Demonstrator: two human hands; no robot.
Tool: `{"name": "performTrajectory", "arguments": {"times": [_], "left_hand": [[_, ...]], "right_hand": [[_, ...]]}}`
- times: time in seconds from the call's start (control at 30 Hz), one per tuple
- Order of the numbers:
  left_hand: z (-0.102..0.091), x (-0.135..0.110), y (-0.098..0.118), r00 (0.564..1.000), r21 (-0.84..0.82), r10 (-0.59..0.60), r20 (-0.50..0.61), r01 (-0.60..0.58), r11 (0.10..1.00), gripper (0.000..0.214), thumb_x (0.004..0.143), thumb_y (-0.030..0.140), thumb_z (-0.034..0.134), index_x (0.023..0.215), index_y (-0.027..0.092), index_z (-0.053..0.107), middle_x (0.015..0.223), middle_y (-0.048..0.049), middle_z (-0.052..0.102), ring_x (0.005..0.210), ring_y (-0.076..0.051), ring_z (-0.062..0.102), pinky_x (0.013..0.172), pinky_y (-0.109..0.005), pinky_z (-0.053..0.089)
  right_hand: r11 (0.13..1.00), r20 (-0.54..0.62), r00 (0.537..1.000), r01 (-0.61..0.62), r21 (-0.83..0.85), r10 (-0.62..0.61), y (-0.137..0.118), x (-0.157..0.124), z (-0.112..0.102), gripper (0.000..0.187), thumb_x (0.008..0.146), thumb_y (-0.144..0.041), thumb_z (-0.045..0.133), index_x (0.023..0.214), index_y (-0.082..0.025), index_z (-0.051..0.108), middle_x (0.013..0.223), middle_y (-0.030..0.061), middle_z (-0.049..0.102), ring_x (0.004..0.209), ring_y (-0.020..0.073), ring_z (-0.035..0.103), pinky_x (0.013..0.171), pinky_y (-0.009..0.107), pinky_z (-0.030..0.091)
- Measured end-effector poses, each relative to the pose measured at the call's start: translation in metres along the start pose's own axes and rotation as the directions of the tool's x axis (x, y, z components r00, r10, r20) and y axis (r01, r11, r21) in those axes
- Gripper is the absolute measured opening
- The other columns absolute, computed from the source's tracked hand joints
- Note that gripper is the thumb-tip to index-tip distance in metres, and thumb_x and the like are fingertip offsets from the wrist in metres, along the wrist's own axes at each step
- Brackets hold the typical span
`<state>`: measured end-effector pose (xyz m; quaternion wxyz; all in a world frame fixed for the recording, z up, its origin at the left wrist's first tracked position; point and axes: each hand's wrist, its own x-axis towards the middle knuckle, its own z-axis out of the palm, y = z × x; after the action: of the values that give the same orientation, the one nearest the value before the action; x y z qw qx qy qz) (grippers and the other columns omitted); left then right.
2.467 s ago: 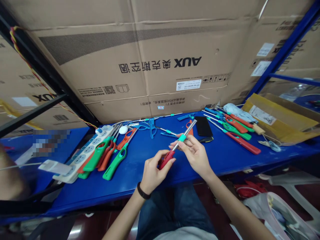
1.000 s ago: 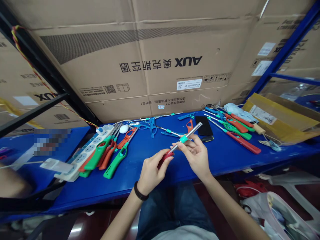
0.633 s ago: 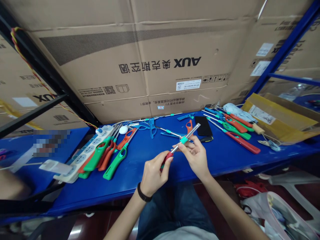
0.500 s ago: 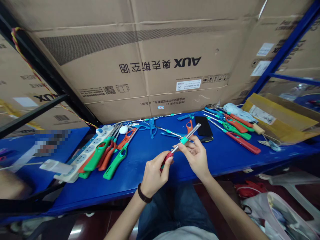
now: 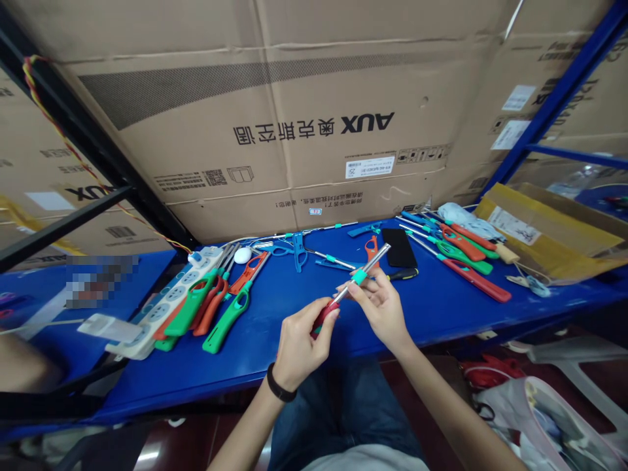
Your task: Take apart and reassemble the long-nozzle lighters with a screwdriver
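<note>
My left hand (image 5: 303,343), with a black band at the wrist, is closed round the red handle of a stick lighter (image 5: 371,263). The lighter's metal tube points up and to the right, with a turquoise collar partway along it. My right hand (image 5: 383,313) pinches the tube by that collar between thumb and fingers. Most of the handle is hidden in my left palm. Behind the tube lies an orange lighter part (image 5: 371,247). Farther back on the blue table (image 5: 284,314) are blue lighter shells (image 5: 299,251) and metal tubes with turquoise collars.
On the left, green and orange lighters (image 5: 189,304) lie across a white power strip (image 5: 147,330). More lighters (image 5: 466,252) lie at right beside a yellow carton (image 5: 510,222). A black flat pad (image 5: 400,247) and a screwdriver (image 5: 405,273) are near my right hand. A person's blurred arm (image 5: 24,363) shows at far left.
Both hands and the lighter have shifted very slightly to the left and down. The grip of each hand looks the same.
</note>
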<state>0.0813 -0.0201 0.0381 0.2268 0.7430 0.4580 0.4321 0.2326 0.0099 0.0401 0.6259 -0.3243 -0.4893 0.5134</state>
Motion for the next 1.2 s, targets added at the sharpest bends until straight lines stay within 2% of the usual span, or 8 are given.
{"name": "performTrajectory", "arguments": {"times": [0.13, 0.23, 0.33, 0.5, 0.63, 0.83, 1.03, 1.2], "left_hand": [[-0.004, 0.001, 0.006, 0.994, -0.175, -0.072, 0.076, 0.085, 0.981, 0.018, 0.091, 0.027, 0.052, 0.099, 0.015, 0.062, 0.080, -0.0049, 0.071, 0.070, -0.016, 0.066, 0.069, -0.023, 0.047], [-0.008, 0.004, 0.010, 0.969, -0.447, -0.127, 0.211, 0.212, 0.869, 0.023, 0.093, 0.031, 0.048, 0.096, 0.014, 0.062, 0.077, -0.0054, 0.070, 0.069, -0.016, 0.065, 0.068, -0.024, 0.048], [-0.012, 0.008, 0.009, 0.921, -0.655, -0.173, 0.349, 0.371, 0.658, 0.026, 0.091, 0.035, 0.052, 0.087, 0.011, 0.062, 0.071, -0.0063, 0.069, 0.063, -0.015, 0.065, 0.061, -0.022, 0.049], [-0.014, 0.007, -0.003, 0.796, -0.782, -0.194, 0.573, 0.602, 0.162, 0.028, 0.086, 0.038, 0.060, 0.085, 0.010, 0.061, 0.063, -0.0036, 0.066, 0.050, -0.012, 0.064, 0.050, -0.017, 0.051], [-0.010, 0.002, -0.013, 0.768, -0.777, -0.126, 0.627, 0.627, -0.045, 0.030, 0.090, 0.039, 0.054, 0.088, 0.010, 0.060, 0.063, -0.0024, 0.064, 0.044, -0.011, 0.063, 0.042, -0.015, 0.049], [-0.005, -0.004, -0.012, 0.727, -0.718, 0.001, 0.686, 0.678, -0.157, 0.038, 0.095, 0.048, 0.038, 0.096, 0.015, 0.057, 0.054, 0.0034, 0.058, 0.029, -0.007, 0.051, 0.028, -0.011, 0.038], [-0.004, -0.005, -0.011, 0.680, -0.675, 0.021, 0.733, 0.731, -0.102, 0.049, 0.093, 0.058, 0.031, 0.080, 0.015, 0.051, 0.037, 0.0075, 0.045, 0.019, -0.005, 0.033, 0.023, -0.010, 0.030], [-0.006, -0.004, -0.008, 0.685, -0.678, 0.056, 0.727, 0.728, -0.102, 0.048, 0.094, 0.056, 0.030, 0.079, 0.015, 0.049, 0.038, 0.0061, 0.047, 0.019, -0.005, 0.034, 0.022, -0.011, 0.030]], "right_hand": [[1.000, 0.034, 0.999, 0.026, -0.009, -0.025, -0.004, -0.003, 0.001, 0.028, 0.080, -0.034, 0.069, 0.099, -0.024, 0.051, 0.082, 0.0008, 0.071, 0.086, 0.0217, 0.071, 0.078, 0.034, 0.058], [0.999, 0.125, 0.992, 0.014, -0.046, -0.008, -0.010, -0.005, 0.001, 0.032, 0.081, -0.034, 0.068, 0.108, -0.023, 0.053, 0.094, 0.0050, 0.072, 0.096, 0.0222, 0.068, 0.086, 0.037, 0.055], [0.993, 0.229, 0.972, -0.032, -0.114, 0.058, -0.016, -0.004, 0.001, 0.027, 0.085, -0.036, 0.063, 0.107, -0.020, 0.059, 0.099, 0.0080, 0.072, 0.099, 0.0227, 0.067, 0.088, 0.037, 0.053], [0.989, 0.330, 0.935, -0.097, -0.110, 0.129, -0.019, 0.003, 0.004, 0.026, 0.085, -0.037, 0.062, 0.104, -0.020, 0.065, 0.093, 0.0062, 0.074, 0.093, 0.0211, 0.069, 0.088, 0.035, 0.053], [0.986, 0.395, 0.904, -0.156, -0.060, 0.166, -0.016, 0.006, 0.006, 0.025, 0.081, -0.035, 0.067, 0.100, -0.020, 0.067, 0.091, 0.0047, 0.074, 0.088, 0.0189, 0.070, 0.087, 0.033, 0.053], [0.989, 0.305, 0.942, -0.126, -0.074, 0.143, -0.014, 0.003, 0.007, 0.023, 0.077, -0.034, 0.071, 0.094, -0.019, 0.068, 0.073, 0.0006, 0.071, 0.064, 0.0134, 0.068, 0.073, 0.028, 0.056], [0.982, 0.226, 0.958, -0.158, -0.101, 0.177, -0.017, 0.001, 0.008, 0.029, 0.073, -0.039, 0.074, 0.092, -0.018, 0.067, 0.085, 0.0051, 0.073, 0.085, 0.0202, 0.070, 0.080, 0.032, 0.056], [0.988, 0.211, 0.966, -0.137, -0.071, 0.149, -0.033, 0.005, 0.009, 0.029, 0.080, -0.037, 0.068, 0.103, -0.019, 0.062, 0.088, 0.0049, 0.074, 0.088, 0.0211, 0.071, 0.087, 0.037, 0.055]]}}
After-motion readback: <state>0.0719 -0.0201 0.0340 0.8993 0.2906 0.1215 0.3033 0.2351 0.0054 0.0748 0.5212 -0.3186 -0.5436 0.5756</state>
